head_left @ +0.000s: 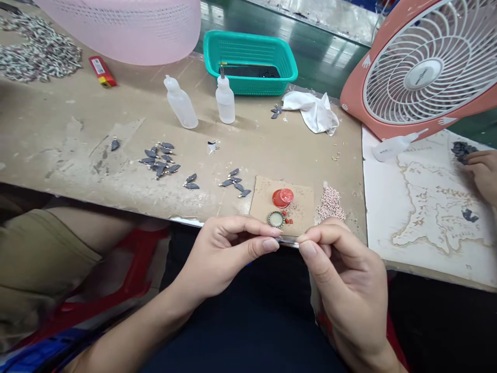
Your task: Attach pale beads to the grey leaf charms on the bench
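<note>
Currently, your left hand (229, 254) and right hand (345, 274) meet at the near edge of the counter (256, 145), fingers pinched narrow, one small dark part (288, 241) held between them; fingertips cover most of it, so its shape is hard to make out. Just beyond the edge: one cardboard piece (264, 191), carrying one red cup (280, 199) and one bottle cap (276, 219). Right beside it, one pile of pink beads (331, 203). Off to your left, dark leaf-shaped pieces: a group of five (235, 180), a pair (191, 186), one larger cluster (160, 168), one single (115, 145). Brown surface runs from these back to two squeeze bottles (182, 106) and one green basket (252, 87) near the far edge. One fan (423, 75) hems the right; near its base, a third bottle (392, 148) and a map sheet (430, 207), with a co-worker's hand (486, 173) above.
</note>
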Tool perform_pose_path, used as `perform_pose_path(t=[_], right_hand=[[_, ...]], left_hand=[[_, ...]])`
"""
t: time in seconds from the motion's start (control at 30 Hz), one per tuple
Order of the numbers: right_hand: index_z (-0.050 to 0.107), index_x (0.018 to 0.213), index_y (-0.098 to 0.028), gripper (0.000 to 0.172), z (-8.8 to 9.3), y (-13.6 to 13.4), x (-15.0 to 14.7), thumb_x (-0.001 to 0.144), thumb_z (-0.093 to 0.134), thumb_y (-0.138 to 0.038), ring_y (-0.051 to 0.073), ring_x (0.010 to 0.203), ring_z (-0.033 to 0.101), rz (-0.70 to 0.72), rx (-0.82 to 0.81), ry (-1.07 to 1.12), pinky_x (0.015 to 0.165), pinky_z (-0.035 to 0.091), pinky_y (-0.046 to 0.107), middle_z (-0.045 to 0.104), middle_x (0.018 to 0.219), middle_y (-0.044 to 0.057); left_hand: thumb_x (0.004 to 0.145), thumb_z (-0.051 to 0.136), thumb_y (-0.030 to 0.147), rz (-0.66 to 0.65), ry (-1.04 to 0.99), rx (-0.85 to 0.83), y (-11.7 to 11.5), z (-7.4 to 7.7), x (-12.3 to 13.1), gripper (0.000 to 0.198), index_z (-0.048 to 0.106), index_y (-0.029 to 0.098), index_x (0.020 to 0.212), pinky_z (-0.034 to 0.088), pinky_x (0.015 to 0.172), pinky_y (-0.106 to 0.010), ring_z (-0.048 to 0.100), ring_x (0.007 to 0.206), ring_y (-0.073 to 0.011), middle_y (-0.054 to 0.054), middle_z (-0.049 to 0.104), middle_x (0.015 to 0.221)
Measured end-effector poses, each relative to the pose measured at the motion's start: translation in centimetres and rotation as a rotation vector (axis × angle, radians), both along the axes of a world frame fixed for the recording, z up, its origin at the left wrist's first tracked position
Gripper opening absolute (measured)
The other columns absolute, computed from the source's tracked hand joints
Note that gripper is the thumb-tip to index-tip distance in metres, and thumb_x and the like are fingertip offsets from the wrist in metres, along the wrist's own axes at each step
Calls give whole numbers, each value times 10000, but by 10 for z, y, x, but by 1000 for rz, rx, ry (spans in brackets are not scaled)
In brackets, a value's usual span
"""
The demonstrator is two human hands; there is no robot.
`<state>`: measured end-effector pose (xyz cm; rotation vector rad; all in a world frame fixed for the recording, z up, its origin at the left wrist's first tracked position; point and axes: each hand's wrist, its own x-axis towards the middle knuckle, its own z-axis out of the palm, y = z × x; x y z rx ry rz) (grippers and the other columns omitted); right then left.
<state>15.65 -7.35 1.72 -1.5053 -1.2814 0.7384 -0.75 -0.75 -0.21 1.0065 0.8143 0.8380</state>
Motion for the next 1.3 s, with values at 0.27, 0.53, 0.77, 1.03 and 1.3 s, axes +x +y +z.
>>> perform_pose_path(t=[0.27, 0.53, 0.77, 1.03, 1.3], right_hand=[[677, 889, -266, 92, -3, 1, -2, 882, 659, -176, 98, 639, 466, 44, 18, -73, 559, 383, 256, 519, 730, -46], [672, 870, -255, 80, -3, 0, 0, 877, 657, -177, 107, 633, 469, 54, 34, -186, 556, 388, 263, 519, 704, -47], [659, 857, -245, 80, -2, 0, 0, 875, 649, -167, 117, 642, 484, 54, 55, -262, 566, 397, 270, 546, 700, -43], [666, 860, -221, 76, -4, 1, -1, 883, 630, -158, 127, 620, 493, 47, 94, -347, 547, 396, 278, 556, 686, -28], [655, 862, -207, 78, -7, 0, -3, 879, 638, -133, 101, 612, 490, 74, 94, -307, 564, 405, 257, 558, 699, -39]], left_hand=[[747, 791, 59, 9, -22, -26, -3, 3, 2, 221, 819, 271, 803, 604, 735, -149, 757, 780, -127, 12, 798, 826], [753, 801, 73, 1, -28, -23, -5, -2, 3, 203, 817, 267, 808, 599, 724, -132, 756, 780, -121, 13, 798, 830], [755, 799, 76, 9, -6, -10, -5, -2, 2, 200, 818, 268, 808, 597, 728, -140, 754, 788, -123, 11, 799, 839], [738, 805, 85, 57, 68, 98, -8, -3, 4, 183, 820, 257, 800, 604, 705, -218, 743, 762, -164, -16, 791, 811], [743, 800, 59, 80, 91, 187, -9, -3, 5, 223, 816, 276, 794, 590, 716, -187, 738, 758, -134, 17, 791, 809]])
